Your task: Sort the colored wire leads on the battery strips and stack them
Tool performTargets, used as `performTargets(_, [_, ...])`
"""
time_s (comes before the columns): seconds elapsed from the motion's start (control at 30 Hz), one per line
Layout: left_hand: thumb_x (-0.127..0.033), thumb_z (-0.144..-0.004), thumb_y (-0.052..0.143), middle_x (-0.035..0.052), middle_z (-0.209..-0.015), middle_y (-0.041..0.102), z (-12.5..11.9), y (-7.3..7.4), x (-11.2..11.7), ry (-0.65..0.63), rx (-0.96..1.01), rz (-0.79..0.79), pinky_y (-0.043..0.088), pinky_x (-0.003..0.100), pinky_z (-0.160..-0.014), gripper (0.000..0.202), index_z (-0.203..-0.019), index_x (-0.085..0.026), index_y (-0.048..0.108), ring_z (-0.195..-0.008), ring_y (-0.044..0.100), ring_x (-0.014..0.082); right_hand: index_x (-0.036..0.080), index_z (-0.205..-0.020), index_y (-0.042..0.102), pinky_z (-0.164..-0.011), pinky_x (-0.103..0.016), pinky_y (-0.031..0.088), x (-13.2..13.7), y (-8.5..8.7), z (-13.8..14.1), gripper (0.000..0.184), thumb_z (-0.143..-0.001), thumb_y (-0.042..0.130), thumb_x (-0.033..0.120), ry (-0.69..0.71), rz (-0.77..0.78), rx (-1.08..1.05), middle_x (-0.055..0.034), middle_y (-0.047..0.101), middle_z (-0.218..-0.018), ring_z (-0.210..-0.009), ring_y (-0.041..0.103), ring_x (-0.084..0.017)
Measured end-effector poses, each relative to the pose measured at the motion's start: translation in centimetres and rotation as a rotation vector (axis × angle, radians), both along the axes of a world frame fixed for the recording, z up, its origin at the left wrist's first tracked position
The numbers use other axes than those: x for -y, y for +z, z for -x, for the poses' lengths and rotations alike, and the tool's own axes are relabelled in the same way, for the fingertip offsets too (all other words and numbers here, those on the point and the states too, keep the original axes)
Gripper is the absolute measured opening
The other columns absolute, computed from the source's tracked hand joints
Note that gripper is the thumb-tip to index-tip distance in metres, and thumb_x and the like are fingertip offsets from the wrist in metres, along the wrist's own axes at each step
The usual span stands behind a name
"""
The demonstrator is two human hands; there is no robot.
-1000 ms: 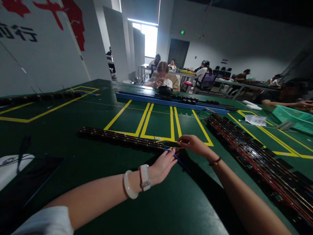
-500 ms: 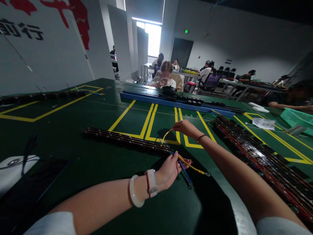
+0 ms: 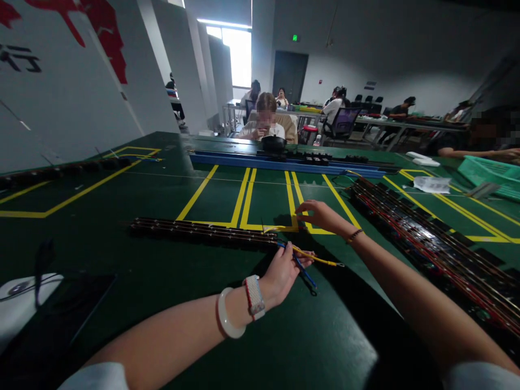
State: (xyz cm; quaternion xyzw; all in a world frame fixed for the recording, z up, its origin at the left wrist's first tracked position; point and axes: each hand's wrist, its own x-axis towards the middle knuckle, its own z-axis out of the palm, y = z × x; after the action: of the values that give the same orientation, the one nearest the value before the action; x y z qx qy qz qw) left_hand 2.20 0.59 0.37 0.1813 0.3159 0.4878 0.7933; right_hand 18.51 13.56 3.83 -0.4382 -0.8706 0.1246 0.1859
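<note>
While a white, rounded item (image 3: 22, 306) and a flat dark rectangular one (image 3: 81, 311) sit far L on the dark green tabletop (image 3: 162, 281), a long narrow black module w/ thin metallic rods (image 3: 203, 232) lies nr centre, by yellow tape lines (image 3: 240, 197). At its R end the L hand (image 3: 280, 276) has its grip closed lightly on a yellow insulated cable w/ metal ring lug (image 3: 323, 261) & a blue insulated cable (image 3: 305, 273), ends poking out past the fingers. Just beyond, a shorter yellow cable (image 3: 280, 229) runs from the module's far edge toward the R hand (image 3: 320, 215), whose grip is half curled; can't tell if it's got hold of anything. Farther R: wide black assemblies w/ red wiring (image 3: 422, 249), then a mint-green plastic basket (image 3: 493, 176).
</note>
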Motion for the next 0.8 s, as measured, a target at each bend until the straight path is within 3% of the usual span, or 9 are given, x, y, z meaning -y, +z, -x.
performTargets(0.17, [-0.023, -0.095, 0.037, 0.0101, -0.09, 0.068, 0.1, 0.4, 0.0, -0.011, 0.017, 0.015, 0.047, 0.036, -0.092, 0.012, -0.088, -0.017, 0.045, -0.088, 0.066, 0.0157, 0.014, -0.082, 0.065, -0.058, -0.026, 0.04, 6.8, 0.4, -2.8, 0.045, -0.085, 0.051, 0.056, -0.067, 0.45, -0.073, -0.004, 0.063, -0.072, -0.063, 0.055, -0.015])
performTargets(0.27, [-0.023, -0.095, 0.038, 0.0069, -0.087, 0.067, 0.2, 0.7, 0.1, -0.017, 0.012, 0.028, 0.048, 0.034, -0.09, 0.011, -0.088, -0.018, 0.046, -0.085, 0.066, 0.0137, 0.014, -0.099, 0.064, -0.066, -0.028, 0.045, 10.3, 0.6, -3.0, 0.052, -0.091, 0.038, 0.058, 0.006, 0.699, -0.285, -0.0058, 0.065, -0.083, -0.072, 0.058, -0.016])
performTargets(0.37, [-0.025, -0.094, 0.041, 0.0049, -0.085, 0.067, 0.4, 0.7, 0.1, -0.051, -0.012, 0.048, 0.049, 0.033, -0.087, 0.012, -0.087, -0.018, 0.047, -0.084, 0.066, 0.0132, 0.014, -0.116, 0.056, -0.077, -0.032, 0.047, 12.4, 1.0, -2.8, 0.052, -0.091, 0.04, 0.057, 0.113, 0.766, -0.502, -0.0068, 0.064, -0.09, -0.081, 0.06, -0.017])
performTargets(0.5, [-0.028, -0.093, 0.043, 0.0067, -0.088, 0.068, 0.4, 0.3, 0.1, -0.055, 0.026, 0.035, 0.049, 0.034, -0.089, 0.014, -0.09, -0.017, 0.051, -0.086, 0.066, 0.0147, 0.017, -0.106, 0.06, -0.081, -0.031, 0.048, 12.9, 1.2, -1.8, 0.039, -0.079, 0.066, 0.044, 0.074, 0.663, -0.589, -0.0065, 0.064, -0.097, -0.089, 0.06, -0.017])
performTargets(0.63, [-0.025, -0.092, 0.041, 0.0099, -0.088, 0.07, 0.4, -0.1, 0.6, 0.016, 0.1, 0.01, 0.046, 0.036, -0.094, 0.02, -0.087, -0.014, 0.057, -0.09, 0.066, 0.017, 0.017, -0.095, 0.062, -0.071, -0.029, 0.051, 11.8, 2.1, 0.6, 0.026, -0.082, 0.062, 0.039, -0.049, 0.427, -0.689, -0.0045, 0.066, -0.085, -0.077, 0.063, -0.015])
performTargets(0.73, [-0.019, -0.088, 0.042, 0.0108, -0.091, 0.07, 0.4, -0.4, 1.1, 0.023, 0.099, 0.009, 0.044, 0.036, -0.097, 0.019, -0.082, -0.013, 0.059, -0.093, 0.065, 0.0177, 0.017, -0.1, 0.06, -0.067, -0.027, 0.051, 10.5, 3.4, 3.4, 0.027, -0.087, 0.055, 0.04, -0.021, 0.273, -0.681, -0.0039, 0.066, -0.081, -0.072, 0.063, -0.014])
performTargets(0.8, [-0.018, -0.086, 0.046, 0.0094, -0.09, 0.07, 0.4, -0.6, 1.3, 0.018, 0.07, -0.017, 0.043, 0.036, -0.097, 0.014, -0.08, -0.013, 0.059, -0.093, 0.065, 0.0176, 0.016, -0.102, 0.061, -0.065, -0.025, 0.048, 9.4, 4.2, 5.8, 0.028, -0.091, 0.051, 0.039, 0.024, 0.143, -0.562, -0.0033, 0.066, -0.078, -0.07, 0.062, -0.013])
